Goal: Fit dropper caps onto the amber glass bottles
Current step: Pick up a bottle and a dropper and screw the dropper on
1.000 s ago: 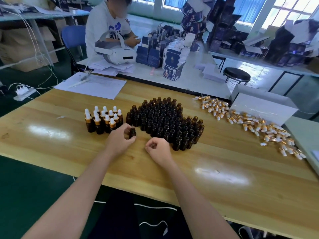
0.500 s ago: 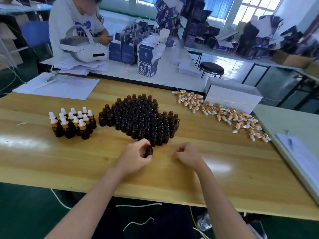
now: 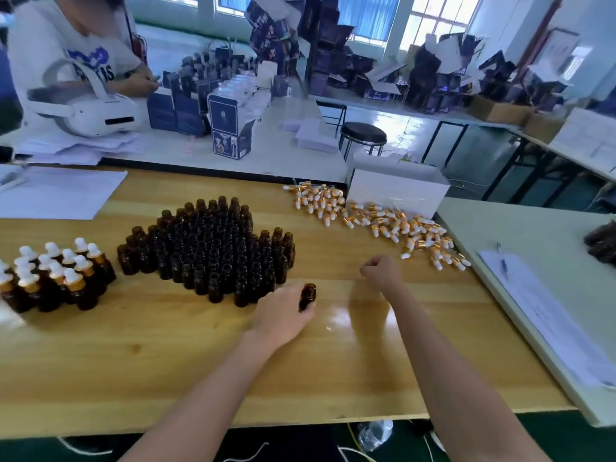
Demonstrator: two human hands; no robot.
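Note:
My left hand (image 3: 283, 315) grips one uncapped amber bottle (image 3: 307, 296) upright on the wooden table (image 3: 166, 355), just in front of a dense cluster of open amber bottles (image 3: 213, 248). My right hand (image 3: 381, 271) hovers to the right with fingers curled and nothing visible in it, short of the scattered pile of gold-and-white dropper caps (image 3: 376, 221). A group of capped bottles (image 3: 56, 275) stands at the far left.
A white box (image 3: 396, 188) sits behind the caps. White paper (image 3: 56, 195) lies at the back left. A grey table with a clipboard and pen (image 3: 546, 315) adjoins on the right. Another person (image 3: 66, 55) works at the far table beside a white headset (image 3: 90, 111).
My left hand has carried the single bottle rightwards, away from the capped group. My right hand has moved right and forward toward the dropper caps. The camera has turned right.

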